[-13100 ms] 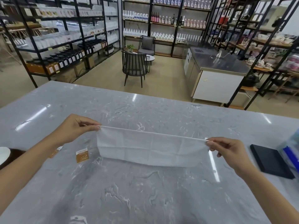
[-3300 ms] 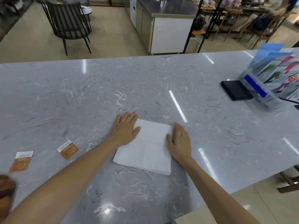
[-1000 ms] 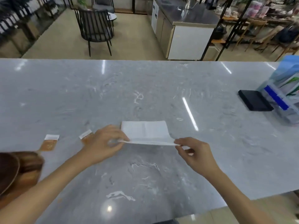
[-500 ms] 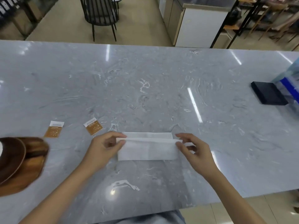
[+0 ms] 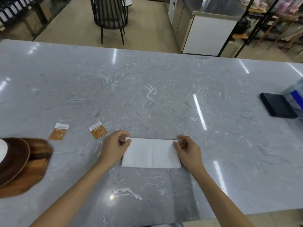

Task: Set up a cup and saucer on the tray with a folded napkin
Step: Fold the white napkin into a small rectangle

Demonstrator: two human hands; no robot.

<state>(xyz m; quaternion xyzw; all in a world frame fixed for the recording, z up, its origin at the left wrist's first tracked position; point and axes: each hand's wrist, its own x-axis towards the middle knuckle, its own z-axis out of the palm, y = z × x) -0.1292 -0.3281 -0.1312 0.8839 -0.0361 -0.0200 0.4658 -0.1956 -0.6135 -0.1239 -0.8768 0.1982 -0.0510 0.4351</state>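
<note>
The white napkin [image 5: 151,153] lies flat on the grey marble counter [image 5: 164,95] in front of me, folded down to a long rectangle with one crease running across its middle. My left hand [image 5: 114,148] pinches its far left corner between thumb and fingertips, the other fingers curled in. My right hand [image 5: 188,149] does the same at the far right corner, loosely curled, thumb and forefinger closed on the edge. Both hands hold nothing but the paper.

The folding looks close to done, I think: the edges line up and the layers sit square, so at most one more fold or a smoothing press remains. None of the placing has happened yet. The wooden tray [image 5: 32,169] sits well apart at the left edge of the counter, half out of view, with a dark brown saucer [image 5: 13,159] on it and a sliver of something white at the very edge that may be the cup; I cannot tell for sure. The napkin is not on the tray. Two small brown sachets [image 5: 78,132] lie on the counter between tray and napkin, just beside my left hand.

What is left, as I judge it: finish the fold, carry the napkin over to the tray, and see the cup seated on its saucer.
</note>
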